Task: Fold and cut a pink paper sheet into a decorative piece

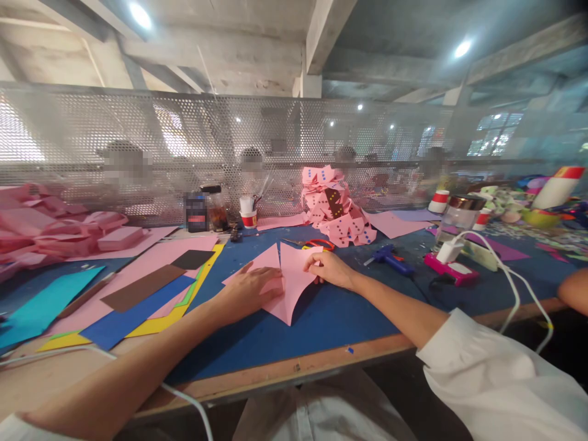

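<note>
With left hand [248, 293] spread, touches creased pink paper sheet [296, 278]; with right hand [334, 269], pinches its right edge, over blue-covered wooden table [257, 352], near blue plastic glue gun [394, 260].

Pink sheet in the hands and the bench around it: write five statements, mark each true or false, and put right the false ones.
1. The left hand lies on the pink sheet. True.
2. The right hand grips the blue glue gun. False: it holds the edge of the pink sheet; the glue gun lies on the bench.
3. The brown strip lies to the left of the pink sheet. True.
4. The pink pile beyond the hands is plain, without dots. False: many of its pieces carry dots.
5. Scissors lie just beyond the pink sheet. True.
</note>
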`<state>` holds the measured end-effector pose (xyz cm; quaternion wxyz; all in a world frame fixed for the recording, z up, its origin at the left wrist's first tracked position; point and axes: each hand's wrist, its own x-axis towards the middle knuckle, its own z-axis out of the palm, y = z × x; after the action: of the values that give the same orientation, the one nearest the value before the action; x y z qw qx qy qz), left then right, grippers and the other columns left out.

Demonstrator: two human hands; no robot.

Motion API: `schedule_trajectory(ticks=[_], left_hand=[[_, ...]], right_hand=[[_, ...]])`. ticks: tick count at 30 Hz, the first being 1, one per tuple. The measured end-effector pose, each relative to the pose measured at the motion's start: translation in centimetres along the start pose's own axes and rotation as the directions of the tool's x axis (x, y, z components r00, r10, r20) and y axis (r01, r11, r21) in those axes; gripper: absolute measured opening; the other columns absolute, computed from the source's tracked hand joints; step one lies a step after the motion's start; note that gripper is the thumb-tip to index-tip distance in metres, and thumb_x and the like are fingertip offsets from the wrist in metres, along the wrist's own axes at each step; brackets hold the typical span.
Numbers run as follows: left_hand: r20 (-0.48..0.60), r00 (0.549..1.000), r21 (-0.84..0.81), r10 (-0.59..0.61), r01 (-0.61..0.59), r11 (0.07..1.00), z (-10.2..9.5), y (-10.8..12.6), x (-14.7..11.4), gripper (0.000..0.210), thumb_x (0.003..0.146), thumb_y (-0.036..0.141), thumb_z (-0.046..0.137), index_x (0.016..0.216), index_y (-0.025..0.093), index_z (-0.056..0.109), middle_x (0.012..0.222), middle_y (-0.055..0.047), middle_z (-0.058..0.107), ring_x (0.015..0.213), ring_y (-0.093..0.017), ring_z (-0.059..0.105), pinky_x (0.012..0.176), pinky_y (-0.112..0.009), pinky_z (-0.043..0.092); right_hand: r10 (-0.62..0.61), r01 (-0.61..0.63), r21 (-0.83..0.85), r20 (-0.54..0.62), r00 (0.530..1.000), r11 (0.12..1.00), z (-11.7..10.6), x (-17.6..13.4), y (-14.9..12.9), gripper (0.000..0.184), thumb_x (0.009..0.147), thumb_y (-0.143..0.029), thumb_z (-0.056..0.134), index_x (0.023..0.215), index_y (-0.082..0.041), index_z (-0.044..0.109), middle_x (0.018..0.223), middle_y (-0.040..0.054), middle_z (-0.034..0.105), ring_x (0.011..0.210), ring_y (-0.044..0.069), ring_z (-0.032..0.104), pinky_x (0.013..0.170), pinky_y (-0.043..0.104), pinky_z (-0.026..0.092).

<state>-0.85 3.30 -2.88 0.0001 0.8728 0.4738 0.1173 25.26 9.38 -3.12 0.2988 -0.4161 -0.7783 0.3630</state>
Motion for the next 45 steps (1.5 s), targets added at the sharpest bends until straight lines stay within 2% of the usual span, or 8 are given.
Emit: schedule_trajectory(ticks=[5, 11, 15, 19, 23, 31, 34, 45], left_hand=[[-0.005, 1.0, 0.018, 0.021, -0.021, 1.0, 0.0, -0.1, 0.0, 0.042, 0.099, 0.054, 0.047, 0.135, 0.035, 0.058, 0.143, -0.001, 0.063, 0.135, -0.023, 0.055, 0.126, -0.05, 0.019], [0.021, 0.995, 0.06, 0.097, -0.098, 0.993, 0.2, 0.0, 0.1, 0.026, 0.1, 0.04, 0.049, 0.116, 0.036, 0.069, 0.146, 0.0, 0.06, 0.134, -0.024, 0.055, 0.125, -0.053, 0.018], [0.02, 0.994, 0.072, 0.104, -0.105, 0.992, -0.1, 0.1, 0.0, 0.028, 0.102, 0.041, 0.045, 0.12, 0.036, 0.067, 0.145, 0.001, 0.06, 0.132, -0.023, 0.057, 0.126, -0.055, 0.016], [-0.025, 0.997, 0.071, 0.074, -0.072, 0.995, -0.4, 0.4, -0.1, 0.035, 0.102, 0.042, 0.045, 0.132, 0.032, 0.06, 0.144, -0.001, 0.061, 0.133, -0.022, 0.057, 0.128, -0.05, 0.015], [-0.034, 0.994, 0.062, 0.103, -0.101, 0.993, -0.6, 0.9, -0.2, 0.032, 0.103, 0.04, 0.044, 0.126, 0.031, 0.064, 0.138, 0.003, 0.066, 0.13, -0.019, 0.059, 0.129, -0.045, 0.014], [-0.008, 0.994, 0.036, 0.105, -0.105, 0.994, -0.5, 1.0, -0.2, 0.031, 0.104, 0.039, 0.043, 0.125, 0.035, 0.065, 0.139, 0.004, 0.065, 0.13, -0.021, 0.059, 0.123, -0.048, 0.03], [-0.013, 0.995, 0.032, 0.098, -0.098, 0.995, -0.5, 1.0, -0.2, 0.031, 0.103, 0.039, 0.045, 0.127, 0.033, 0.064, 0.139, 0.002, 0.065, 0.13, -0.022, 0.059, 0.122, -0.049, 0.032], [-0.011, 0.998, 0.027, 0.062, -0.062, 0.998, -0.5, 1.1, -0.1, 0.03, 0.102, 0.041, 0.048, 0.124, 0.032, 0.066, 0.137, 0.003, 0.067, 0.129, -0.022, 0.06, 0.121, -0.05, 0.032]], right_hand=[[0.0, 0.0, -0.004, 0.003, 1.0, 1.0, -0.1, 0.0, 0.1, 0.02, 0.081, -0.008, 0.055, 0.089, -0.014, 0.072, 0.063, -0.0004, 0.066, 0.052, 0.011, 0.064, 0.048, 0.018, 0.046], [0.0, -0.001, -0.011, -0.007, 1.0, 1.0, 0.0, 0.2, 0.4, 0.02, 0.082, -0.01, 0.054, 0.089, -0.014, 0.072, 0.066, 0.0, 0.067, 0.054, 0.011, 0.065, 0.05, 0.018, 0.046], [0.0, -0.001, -0.028, -0.036, 0.999, 1.0, -0.1, 0.1, 0.3, 0.02, 0.083, -0.011, 0.055, 0.089, -0.015, 0.073, 0.066, -0.0005, 0.067, 0.052, 0.01, 0.062, 0.051, 0.019, 0.046], [0.0, -0.004, -0.049, -0.075, 0.997, 0.999, -0.2, 0.0, -0.1, 0.017, 0.083, -0.012, 0.057, 0.089, -0.015, 0.073, 0.063, -0.0016, 0.064, 0.051, 0.009, 0.06, 0.054, 0.019, 0.045], [-0.01, 0.007, -0.038, -0.088, 0.996, 0.999, -0.2, -0.1, -0.2, 0.017, 0.085, -0.013, 0.058, 0.093, -0.015, 0.073, 0.068, -0.0012, 0.066, 0.051, 0.008, 0.06, 0.054, 0.018, 0.046], [-0.036, 0.036, 0.013, -0.019, 0.999, 0.999, 0.1, -0.1, -0.1, 0.016, 0.088, -0.021, 0.062, 0.1, -0.014, 0.071, 0.072, 0.0008, 0.069, 0.053, 0.01, 0.062, 0.049, 0.018, 0.046], [-0.043, 0.042, -0.006, -0.015, 0.999, 0.999, 0.1, -0.1, 0.0, 0.015, 0.087, -0.018, 0.063, 0.098, -0.014, 0.073, 0.074, 0.001, 0.071, 0.051, 0.008, 0.06, 0.05, 0.017, 0.045], [0.0, 0.001, -0.021, 0.028, 1.0, 1.0, 0.1, -0.1, -0.1, 0.02, 0.084, -0.01, 0.058, 0.097, -0.015, 0.073, 0.06, -0.0017, 0.066, 0.054, 0.011, 0.065, 0.051, 0.018, 0.045]])
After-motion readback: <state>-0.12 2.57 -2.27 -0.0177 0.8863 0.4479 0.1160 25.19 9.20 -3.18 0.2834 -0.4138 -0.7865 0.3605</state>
